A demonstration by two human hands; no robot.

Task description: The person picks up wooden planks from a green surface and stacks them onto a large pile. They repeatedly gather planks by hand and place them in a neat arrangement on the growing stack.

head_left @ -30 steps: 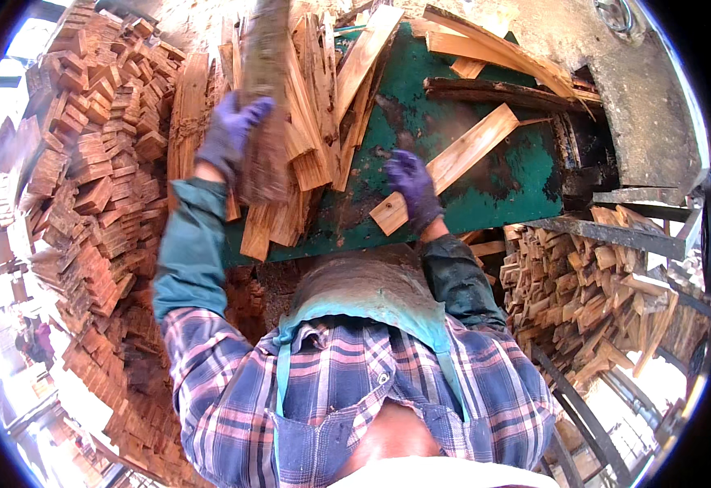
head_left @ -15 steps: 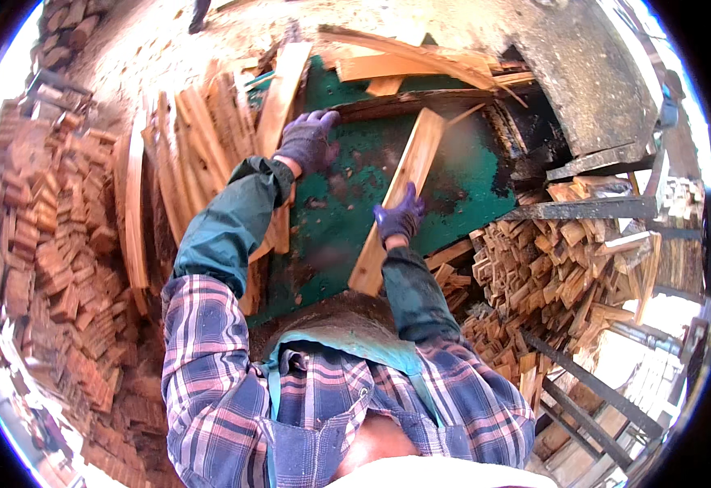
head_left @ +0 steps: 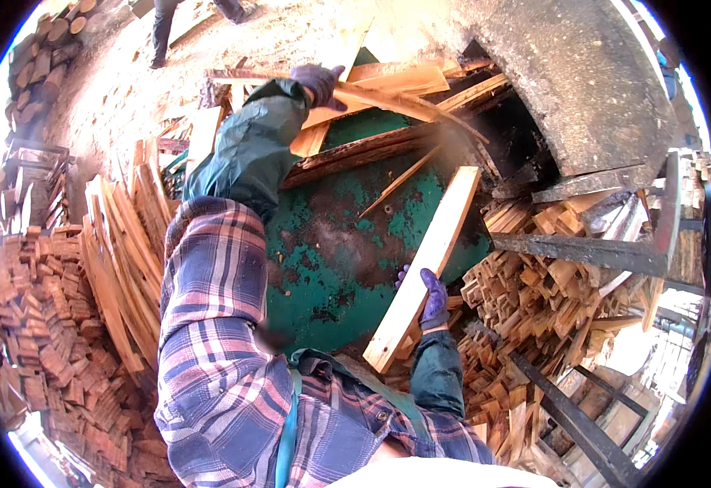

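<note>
My right hand point(head_left: 432, 299), in a purple glove, grips a pale sawn plank point(head_left: 430, 260) by its lower half. Its thumb lies along the near side and fingertips show past the far edge. The plank slants over a worn green metal table point(head_left: 331, 297). At the table's far side my left hand point(head_left: 320, 85), also gloved, is closed around a long, curved strip of wood point(head_left: 392, 102). That strip lies across other boards point(head_left: 408, 80). A dark bark-edged slab point(head_left: 355, 154) and a thin splinter point(head_left: 400, 180) rest on the table.
Long slats point(head_left: 119, 260) lean at the left, beside a tall stack of cut wood point(head_left: 54, 325). Another wood pile point(head_left: 526, 285) and a dark metal bar point(head_left: 575, 250) are at the right. Concrete point(head_left: 583, 89) lies beyond. A person's legs point(head_left: 163, 32) show at the far left.
My left hand has reached farther out from the table onto the curved strip, which has shifted left. My right hand has drawn the plank nearer and to the right. Legs have come further into view.
</note>
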